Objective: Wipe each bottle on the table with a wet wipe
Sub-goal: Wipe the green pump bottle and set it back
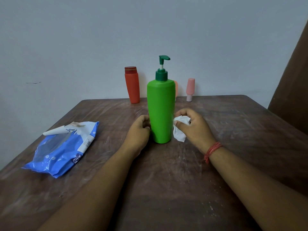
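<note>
Behind the green pump bottle (160, 112), beyond both hands, an orange thing (176, 88) shows only as a thin sliver at the bottle's right shoulder; what it is cannot be told. The left hand (139, 130) has its fingertips tucked behind the bottle's lower left side, out of sight. In the right hand (194, 126), part of the white wipe (180, 130) is buried under the curled fingers. Left of the left hand, the print on the blue wipe pack (62, 147) is too small to read. Both forearms run off the bottom edge.
</note>
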`<state>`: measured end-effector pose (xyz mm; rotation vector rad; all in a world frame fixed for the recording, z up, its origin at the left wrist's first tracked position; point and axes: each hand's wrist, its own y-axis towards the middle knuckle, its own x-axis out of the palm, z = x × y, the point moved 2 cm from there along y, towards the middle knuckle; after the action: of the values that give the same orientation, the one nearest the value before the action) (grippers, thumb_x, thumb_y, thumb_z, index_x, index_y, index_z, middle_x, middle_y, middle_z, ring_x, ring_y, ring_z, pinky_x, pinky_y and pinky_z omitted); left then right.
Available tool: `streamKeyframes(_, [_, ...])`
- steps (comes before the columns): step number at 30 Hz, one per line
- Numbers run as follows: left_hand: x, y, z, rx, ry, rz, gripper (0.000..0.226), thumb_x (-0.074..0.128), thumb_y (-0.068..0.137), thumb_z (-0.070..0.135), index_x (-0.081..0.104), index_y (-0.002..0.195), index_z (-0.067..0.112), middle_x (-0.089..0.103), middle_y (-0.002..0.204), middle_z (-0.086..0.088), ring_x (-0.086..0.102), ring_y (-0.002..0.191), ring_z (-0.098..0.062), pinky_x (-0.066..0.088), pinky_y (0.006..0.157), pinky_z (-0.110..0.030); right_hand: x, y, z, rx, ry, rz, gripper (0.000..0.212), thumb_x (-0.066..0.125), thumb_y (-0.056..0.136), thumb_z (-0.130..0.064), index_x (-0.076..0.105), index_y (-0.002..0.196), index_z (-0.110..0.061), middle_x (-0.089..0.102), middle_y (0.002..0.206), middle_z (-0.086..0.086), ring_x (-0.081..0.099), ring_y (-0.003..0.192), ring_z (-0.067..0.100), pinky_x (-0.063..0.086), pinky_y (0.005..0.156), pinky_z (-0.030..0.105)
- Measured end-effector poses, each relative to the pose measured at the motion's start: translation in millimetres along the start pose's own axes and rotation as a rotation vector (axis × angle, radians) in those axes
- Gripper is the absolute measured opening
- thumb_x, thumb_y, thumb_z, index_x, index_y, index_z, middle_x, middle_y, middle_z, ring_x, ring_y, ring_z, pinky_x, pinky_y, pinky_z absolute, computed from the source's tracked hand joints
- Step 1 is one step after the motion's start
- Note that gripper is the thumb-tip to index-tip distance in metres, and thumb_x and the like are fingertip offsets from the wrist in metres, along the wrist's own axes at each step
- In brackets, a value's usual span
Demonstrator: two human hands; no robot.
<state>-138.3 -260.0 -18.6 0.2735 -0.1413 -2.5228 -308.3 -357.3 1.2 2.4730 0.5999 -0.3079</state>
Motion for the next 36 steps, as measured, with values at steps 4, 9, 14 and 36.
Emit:
streamKeyframes(4, [-11,-2,-2,0.026,0.155,0.061,0.046,0.039,0.081,-0.023,0.059,0.1,0.014,0.068,0.098,-0.007,0.065,0.096,-0.025,0.057,0.084,-0.038,-10,4,3,0.022,-0.034,0.068,0.014,0.07,0.086,-0.013,0.065,0.09,-0.026,0.069,0.089,-0.009,0.064,0.084,0.007,0.048,0.067,0.016])
streamKeyframes(9, [-13,-10,-3,-0.006,0.091,0.138,0.036,0.043,0.089,-0.012,0.054,0.097,0.021,0.064,0.099,-0.005,0.059,0.089,-0.021,0.053,0.085,-0.044,-28,12,15,0.082,-0.123,0.161,0.015,0.069,0.086,-0.014,0.064,0.087,-0.028,0.067,0.086,-0.011,0.061,0.079,0.0,0.04,0.059,0.005])
streamKeyframes(14, [-10,-28,3,0.01,0.106,0.231,0.016,0.049,0.105,0.031,0.054,0.115,0.02,0.064,0.113,-0.004,0.06,0.1,-0.013,0.048,0.083,-0.029,-41,16,23,0.123,-0.153,0.267,0.014,0.07,0.084,-0.017,0.063,0.083,-0.029,0.065,0.084,-0.014,0.059,0.075,0.0,0.036,0.056,0.0])
streamKeyframes(36, [65,-44,22,0.06,0.427,0.462,0.069,0.085,0.078,0.022,0.038,0.124,0.004,0.037,0.131,-0.014,0.043,0.121,-0.033,0.043,0.098,-0.042,-58,23,27,0.087,-0.154,0.317,0.007,0.07,0.086,-0.015,0.065,0.09,-0.02,0.07,0.096,-0.001,0.062,0.085,0.015,0.038,0.063,0.01])
